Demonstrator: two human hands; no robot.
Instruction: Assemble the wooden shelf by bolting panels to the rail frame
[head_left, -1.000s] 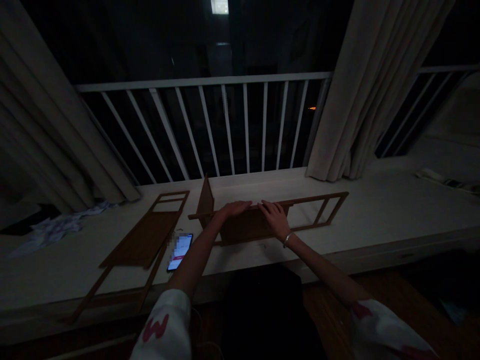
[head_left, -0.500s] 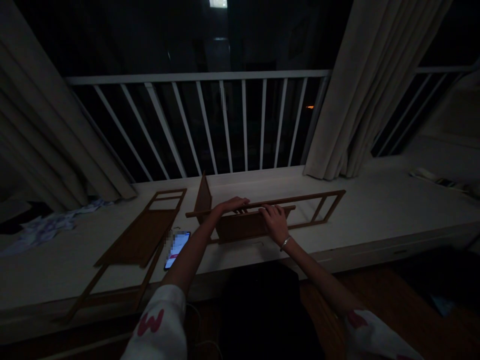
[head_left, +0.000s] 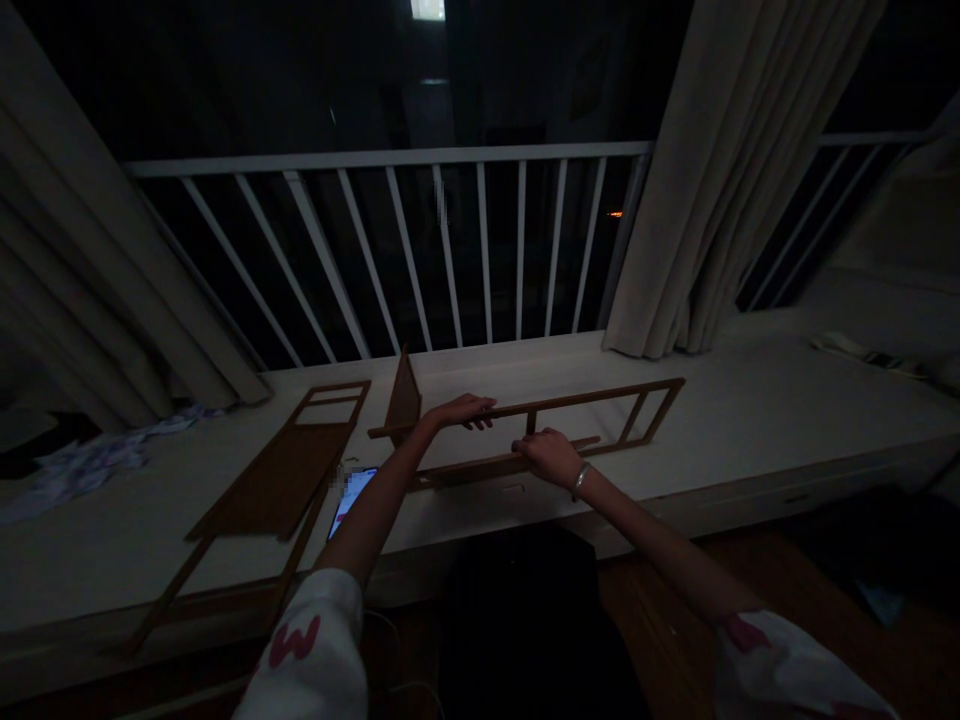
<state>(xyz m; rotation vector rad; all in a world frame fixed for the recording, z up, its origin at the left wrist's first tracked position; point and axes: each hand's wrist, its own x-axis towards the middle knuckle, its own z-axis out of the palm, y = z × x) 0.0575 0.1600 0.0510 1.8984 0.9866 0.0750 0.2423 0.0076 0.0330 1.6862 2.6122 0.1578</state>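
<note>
White ledge [head_left: 757, 415]: smooth, long and flat, running below the window.
Curtains [head_left: 667, 210]: beige cloth in deep vertical folds, one at either side.
Railing [head_left: 390, 159]: straight pale bars under a flat top rail, dark glass behind.
Frame [head_left: 611, 393]: brown wood, a long narrow rectangle on its edge on the ledge, in front of the person; slim rails, a crossbar near the right end.
Chair [head_left: 277, 475]: matching wood, left of the frame, with a flat solid seat and thin legs overhanging the ledge.
Panel [head_left: 405, 392]: thin wood, upright at the frame's left end.
Left hand [head_left: 463, 409]: palm down on the frame's upper rail, fingers slightly parted; grip unclear.
Right hand [head_left: 553, 458]: apart from the left, fingers curled between the rails; cannot tell whether it grips anything.
Phone [head_left: 351, 497]: glossy lit rectangle, partly behind the left forearm.
Bracelet [head_left: 581, 480]: shiny silvery band on the right wrist.
</note>
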